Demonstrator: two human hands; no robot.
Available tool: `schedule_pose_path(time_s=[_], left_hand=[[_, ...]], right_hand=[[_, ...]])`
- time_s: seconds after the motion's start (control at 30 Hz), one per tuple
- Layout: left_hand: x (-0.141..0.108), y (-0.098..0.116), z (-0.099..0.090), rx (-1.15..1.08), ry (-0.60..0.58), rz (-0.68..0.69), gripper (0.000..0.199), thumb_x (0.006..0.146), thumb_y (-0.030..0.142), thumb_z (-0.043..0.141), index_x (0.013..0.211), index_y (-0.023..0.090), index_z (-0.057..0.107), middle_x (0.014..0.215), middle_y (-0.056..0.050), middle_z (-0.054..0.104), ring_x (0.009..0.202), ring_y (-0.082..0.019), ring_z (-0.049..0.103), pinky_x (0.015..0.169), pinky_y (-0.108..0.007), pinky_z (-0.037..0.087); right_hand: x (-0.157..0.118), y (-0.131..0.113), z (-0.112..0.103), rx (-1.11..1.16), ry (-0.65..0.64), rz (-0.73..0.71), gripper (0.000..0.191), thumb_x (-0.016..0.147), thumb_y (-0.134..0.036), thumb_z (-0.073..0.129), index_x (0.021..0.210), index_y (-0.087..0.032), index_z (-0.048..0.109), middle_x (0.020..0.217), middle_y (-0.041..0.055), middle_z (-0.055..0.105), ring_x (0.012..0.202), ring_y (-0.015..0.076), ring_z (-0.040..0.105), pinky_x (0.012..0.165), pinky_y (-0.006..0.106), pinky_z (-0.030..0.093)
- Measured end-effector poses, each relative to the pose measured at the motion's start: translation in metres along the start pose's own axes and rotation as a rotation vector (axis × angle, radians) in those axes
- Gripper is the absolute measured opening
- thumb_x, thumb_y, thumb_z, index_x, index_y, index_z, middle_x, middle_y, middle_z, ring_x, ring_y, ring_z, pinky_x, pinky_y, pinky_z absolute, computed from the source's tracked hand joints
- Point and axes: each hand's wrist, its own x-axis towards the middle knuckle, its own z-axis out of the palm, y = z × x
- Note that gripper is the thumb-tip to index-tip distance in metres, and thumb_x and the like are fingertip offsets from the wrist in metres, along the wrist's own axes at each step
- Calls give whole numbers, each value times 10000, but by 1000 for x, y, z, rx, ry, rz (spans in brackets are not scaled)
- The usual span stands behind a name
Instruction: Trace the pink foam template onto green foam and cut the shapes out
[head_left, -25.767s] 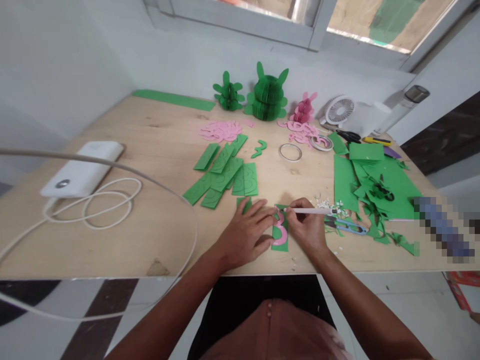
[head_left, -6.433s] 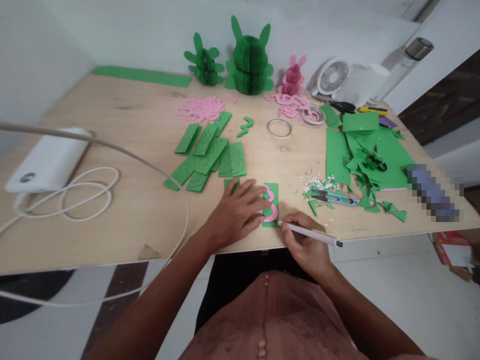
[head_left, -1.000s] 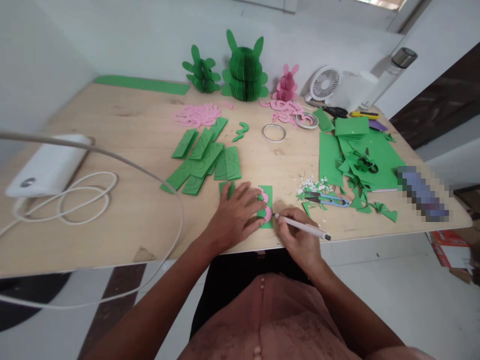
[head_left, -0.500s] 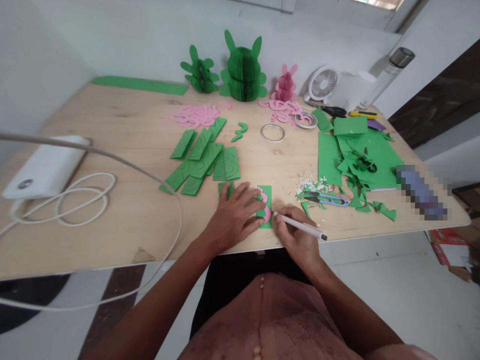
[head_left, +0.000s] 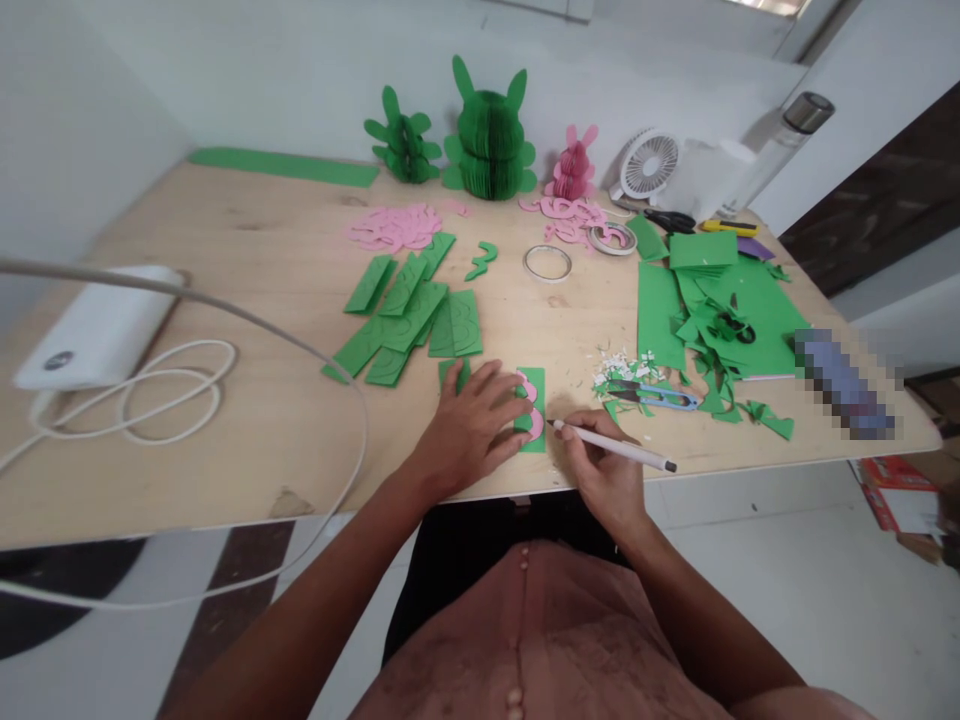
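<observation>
The left hand lies palm down, fingers extended and spread, fingertips at the pink paper cutout. The cutout lies on the green paper strip, near the front edge of the worktop. The right hand grips the white pen; its dark tip is just beside the strip's right edge. Blue-handled snips lie beyond the right hand, beside paper scraps.

Front edge of a wooden table
Left hand touches a curvy pink paper cutout on a green card strip; right hand holds a slim white pen.
</observation>
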Motion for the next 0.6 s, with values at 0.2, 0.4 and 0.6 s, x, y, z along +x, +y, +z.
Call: schedule_pose_path(time_s=[0.2,0.4,0.6], left_hand=[[0,0,1,8,6,-1,244,892,343,573,1102,266,670,1342,-84,588,1337,-360,398,1094,-638,206],[0,1,0,13,6,1,245,896,334,566,1109,270,669,1343,-77,588,1339,-354,395,1098,-630,208],[1,1,1,4,1,-5,259,902,347,559,1122,263,665,1346,-79,588,1340,-359,393,1097,-640,199]], right_hand=[[-2,-1,-1,-19,-6,-4,95,877,-266,576,807,-215,615,740,19,668,681,172,620,583,276,467],[-3,-4,-2,-102,-12,-66,87,870,-244,567,803,-220,616,725,16,661,671,175,613,599,287,469],[-3,-4,-2,-119,-19,-90,95,868,-241,571,786,-219,614,715,13,660,653,170,609,614,290,469]])
